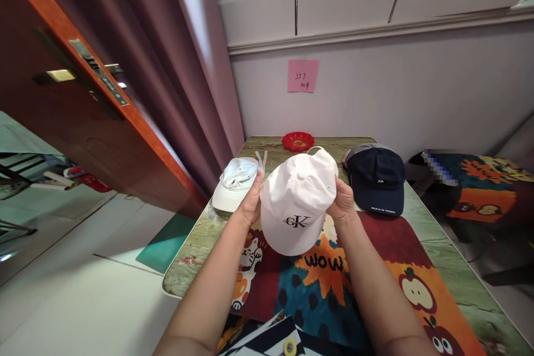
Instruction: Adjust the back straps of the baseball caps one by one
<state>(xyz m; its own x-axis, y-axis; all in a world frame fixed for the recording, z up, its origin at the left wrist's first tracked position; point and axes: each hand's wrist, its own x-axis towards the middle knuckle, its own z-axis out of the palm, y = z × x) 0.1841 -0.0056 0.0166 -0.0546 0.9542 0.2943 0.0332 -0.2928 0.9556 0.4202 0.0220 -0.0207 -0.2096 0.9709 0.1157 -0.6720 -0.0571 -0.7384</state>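
Note:
A white baseball cap (301, 189) with black "CK" letters on its front is held up over the table, brim towards me. My left hand (252, 200) grips its left side, and my right hand (342, 200) grips the right side; the fingers of both are partly hidden by the cap. Just left of my left hand lies a pale cap (237, 181) with a white brim and a small dark emblem. To the right of my right hand sits a dark navy cap (376, 181), with a greyish cap (359, 149) partly hidden behind it.
A red scalloped dish (297, 141) stands at the table's back edge. A colourful patterned mat (317, 289) covers part of the wood-look table (189, 258). A pink note (302, 76) is on the wall. On the left are a door (137, 139) and a purple curtain (183, 61).

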